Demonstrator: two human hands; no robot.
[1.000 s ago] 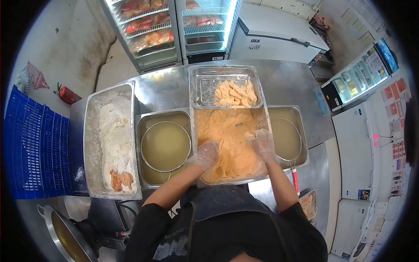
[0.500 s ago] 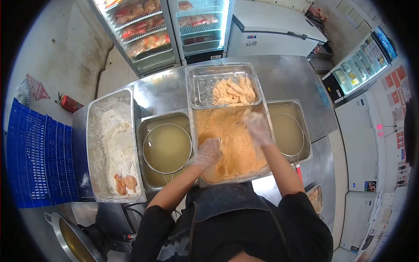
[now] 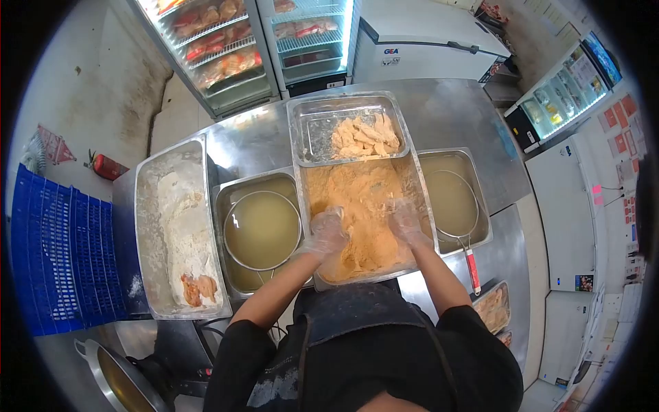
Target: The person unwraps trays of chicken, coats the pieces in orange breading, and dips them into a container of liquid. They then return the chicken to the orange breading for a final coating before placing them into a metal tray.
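Note:
My left hand [image 3: 325,233], in a clear plastic glove, is at the left side of a deep metal tray [image 3: 426,206] of orange breading [image 3: 367,230]. Its fingers are pressed down against the breading and do not show clearly. Level with it on the right, my gloved right hand [image 3: 408,221] also reaches into the breading, fingertips partly buried. I cannot make out a piece in either hand. Coated strips of meat [image 3: 365,136] are heaped in a shallower metal tray [image 3: 309,159] resting over the far end of the breading tray.
Left of the breading stand a pan of cloudy liquid [image 3: 255,280] with a wire strainer and a long tray of white flour [image 3: 182,226] holding raw meat [image 3: 198,290]. Another liquid pan [image 3: 482,185] with a red-handled strainer [image 3: 472,271] is right. A wok [image 3: 110,378] sits lower left.
My right hand has come down from near the heaped strips into the breading. My left hand has shifted slightly and stays at the left side. The view has tilted a little.

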